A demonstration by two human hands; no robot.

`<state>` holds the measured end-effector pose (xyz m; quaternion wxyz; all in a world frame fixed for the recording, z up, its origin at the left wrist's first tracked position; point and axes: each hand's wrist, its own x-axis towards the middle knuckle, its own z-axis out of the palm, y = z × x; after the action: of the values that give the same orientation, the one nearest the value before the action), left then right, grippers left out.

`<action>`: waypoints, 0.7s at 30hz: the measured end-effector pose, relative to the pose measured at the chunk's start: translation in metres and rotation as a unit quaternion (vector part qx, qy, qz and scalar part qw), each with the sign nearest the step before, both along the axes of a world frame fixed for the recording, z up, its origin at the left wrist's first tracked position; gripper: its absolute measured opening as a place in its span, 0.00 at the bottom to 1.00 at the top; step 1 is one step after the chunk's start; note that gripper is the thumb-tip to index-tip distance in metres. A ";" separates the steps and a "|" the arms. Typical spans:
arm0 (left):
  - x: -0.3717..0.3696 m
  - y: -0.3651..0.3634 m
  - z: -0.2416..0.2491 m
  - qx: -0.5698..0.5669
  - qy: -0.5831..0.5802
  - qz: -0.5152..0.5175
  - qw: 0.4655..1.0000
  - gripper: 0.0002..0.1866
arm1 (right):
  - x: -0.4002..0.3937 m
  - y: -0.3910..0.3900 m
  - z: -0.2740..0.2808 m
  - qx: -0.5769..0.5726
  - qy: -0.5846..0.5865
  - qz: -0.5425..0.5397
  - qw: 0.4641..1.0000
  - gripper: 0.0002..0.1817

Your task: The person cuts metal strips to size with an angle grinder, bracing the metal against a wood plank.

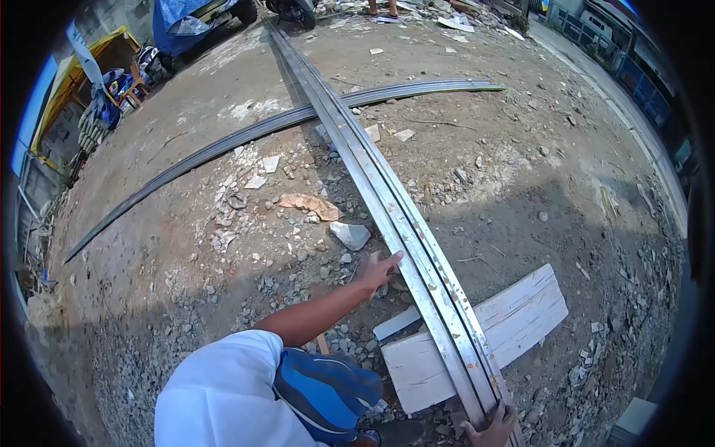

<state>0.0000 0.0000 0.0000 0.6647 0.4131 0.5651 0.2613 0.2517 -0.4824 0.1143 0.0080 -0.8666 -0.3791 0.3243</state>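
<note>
A bundle of long, silvery metal channels [408, 237] runs from the bottom right of the head view up toward the top left, with brownish spots along its surface. My left hand [378, 271] grips the bundle's left edge, thumb on top and the other fingers partly hidden below. Down at the near end, my right hand [494, 428] is closed around the channels, its fingers over their top. A whitish board [521, 313] lies beneath the bundle close to my right hand. Farther off, a second set of metal channels [223, 143] lies crosswise under the first.
Gravel and broken stones cover the dirt ground [186, 290], with a larger pale rock [350, 235] left of the bundle. A blue tarp [175, 30] hangs at the back, near a parked motorcycle [296, 10]. A person's feet [383, 11] show at the top.
</note>
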 end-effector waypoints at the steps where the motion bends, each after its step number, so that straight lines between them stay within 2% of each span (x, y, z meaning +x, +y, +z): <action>1: 0.013 0.001 0.003 -0.095 -0.141 -0.001 0.985 0.51 | -0.007 0.001 -0.004 0.039 -0.066 0.004 0.997 0.72; 2: 0.025 0.001 0.007 -0.187 -0.278 -0.005 0.942 0.42 | -0.011 0.002 -0.003 0.079 -0.133 0.006 0.988 0.67; 3: 0.005 0.015 0.004 -0.174 -0.249 -0.007 0.953 0.42 | -0.042 0.014 -0.021 0.093 -0.103 -0.002 0.990 0.67; 5: 0.025 0.024 -0.021 -0.168 -0.368 -0.014 0.915 0.38 | -0.044 0.027 -0.011 0.072 -0.150 0.028 0.986 0.69; 6: 0.039 0.027 -0.020 -0.196 -0.374 -0.017 0.906 0.36 | -0.034 0.031 -0.011 0.071 -0.159 0.025 0.984 0.69; 8: 0.047 0.032 -0.031 -0.172 -0.378 -0.009 0.910 0.32 | -0.026 0.037 -0.022 0.096 -0.291 0.073 0.949 0.78; 9: 0.046 0.032 -0.030 -0.164 -0.396 -0.017 0.903 0.30 | -0.021 0.040 -0.023 0.094 -0.292 0.072 0.949 0.78; 11: 0.049 0.031 -0.029 -0.163 -0.396 -0.015 0.903 0.30 | -0.010 0.044 -0.023 0.043 -0.189 0.023 0.981 0.78; 15: 0.047 0.027 -0.024 -0.191 -0.367 0.024 0.910 0.29 | -0.005 0.048 -0.022 0.015 -0.178 0.035 0.983 0.80; 18: 0.034 0.016 -0.003 -0.175 -0.357 0.025 0.917 0.29 | -0.022 0.050 -0.001 -0.001 -0.168 0.042 0.985 0.77; 20: 0.019 0.011 -0.008 -0.155 -0.365 0.018 0.918 0.30 | -0.039 0.048 0.011 -0.001 -0.181 0.094 0.979 0.69; 21: 0.009 0.007 -0.008 -0.163 -0.357 0.022 0.920 0.30 | -0.047 0.046 0.011 -0.009 -0.172 0.095 0.980 0.69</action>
<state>0.0087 0.0075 -0.0081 0.8742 0.1659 0.3343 0.3107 0.2046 -0.4362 0.1257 -0.0960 -0.8696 -0.4524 0.1730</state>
